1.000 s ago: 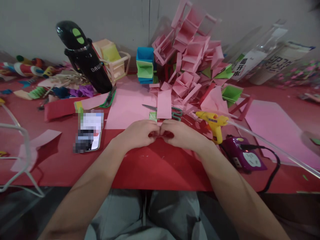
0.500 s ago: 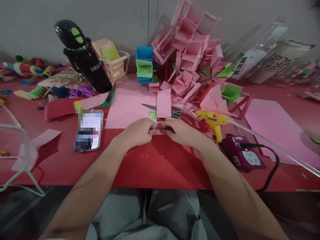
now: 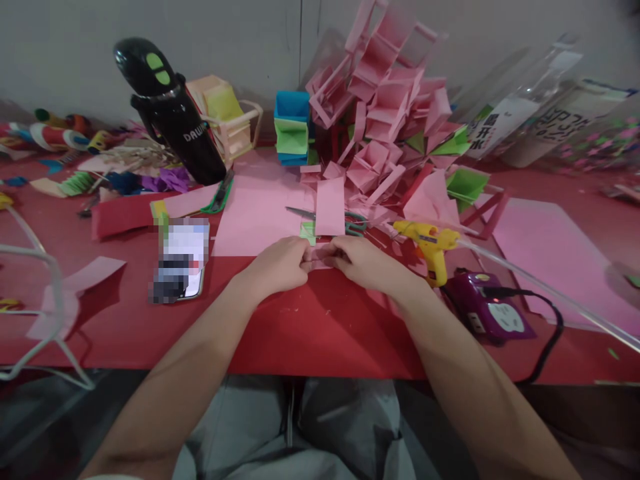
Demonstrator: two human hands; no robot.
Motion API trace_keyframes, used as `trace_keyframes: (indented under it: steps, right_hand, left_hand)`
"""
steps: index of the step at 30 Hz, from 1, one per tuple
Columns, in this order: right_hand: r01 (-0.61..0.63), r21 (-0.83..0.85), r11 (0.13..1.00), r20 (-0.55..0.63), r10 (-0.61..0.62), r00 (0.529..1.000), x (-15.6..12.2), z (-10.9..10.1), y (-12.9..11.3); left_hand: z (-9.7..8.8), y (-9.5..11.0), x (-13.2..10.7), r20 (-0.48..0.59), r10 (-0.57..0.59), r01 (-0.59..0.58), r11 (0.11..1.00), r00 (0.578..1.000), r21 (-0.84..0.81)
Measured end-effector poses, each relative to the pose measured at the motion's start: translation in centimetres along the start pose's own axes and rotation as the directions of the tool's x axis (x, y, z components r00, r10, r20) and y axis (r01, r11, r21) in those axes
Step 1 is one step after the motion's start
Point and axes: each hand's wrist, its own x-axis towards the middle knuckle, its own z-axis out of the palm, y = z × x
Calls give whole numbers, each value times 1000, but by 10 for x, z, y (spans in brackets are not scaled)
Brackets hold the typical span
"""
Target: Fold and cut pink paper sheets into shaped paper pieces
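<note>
Between my fingertips lies a small piece of pink paper [image 3: 320, 264] at the middle of the red table. My left hand [image 3: 287, 265] grips its left side, fingers closed. My right hand [image 3: 353, 259] pinches the right side, with its fingertips partly hidden. Just beyond them rests a pink paper strip [image 3: 331, 207] laid across a pair of scissors [image 3: 356, 225], covering their middle. A small light-green paper piece [image 3: 307, 231] sits beside my left fingers. The large pink sheet [image 3: 260, 213] spreads out behind my left hand.
A yellow glue gun [image 3: 430, 247] and a purple power socket [image 3: 493, 307] with a cable stand to the right. A phone [image 3: 183, 257] and a black bottle [image 3: 183, 127] are on the left. Pink paper chairs [image 3: 385, 100] pile up at the back. Green-handled scissors [image 3: 220, 193] lie near the bottle.
Both hands stay nearly in place on the pink paper, with only slight finger movement. The whole view has shifted a little, so things appear slightly further right.
</note>
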Motion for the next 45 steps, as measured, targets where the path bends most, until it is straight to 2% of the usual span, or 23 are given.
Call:
trace_keyframes:
  steps: [6, 12, 15, 20, 24, 33, 40, 45]
  right_hand:
    - [22, -18, 1000, -5, -22, 1000, 0, 1, 3]
    - [25, 48, 999, -1, -25, 1000, 0, 2, 4]
    - [76, 74, 994, 5, -76, 997, -1, 2, 3]
    - [180, 16, 983, -7, -180, 984, -1, 3, 3]
    - [202, -1, 979, -6, -202, 979, -2, 4, 3]
    - [150, 34, 988, -35, -149, 988, -3, 6, -5]
    - [25, 153, 988, -2, -25, 1000, 1, 7, -4]
    - [2, 123, 992, 9, -3, 1000, 1, 3, -5]
  left_hand:
    - [-1, 2, 1, 6, -22, 22, 998, 1000, -50]
    - [1, 0, 4, -59, -79, 74, 994, 995, -86]
    - [1, -1, 5, -54, -69, 64, 994, 996, -89]
    - [2, -1, 5, -56, -52, 48, 996, 997, -81]
    - [2, -1, 4, -44, -67, 67, 998, 997, -21]
    - [6, -3, 6, -78, -61, 67, 995, 995, 77]
    - [2, -3, 6, -70, -39, 45, 995, 997, 85]
    - [-1, -4, 6, -67, -48, 54, 994, 997, 91]
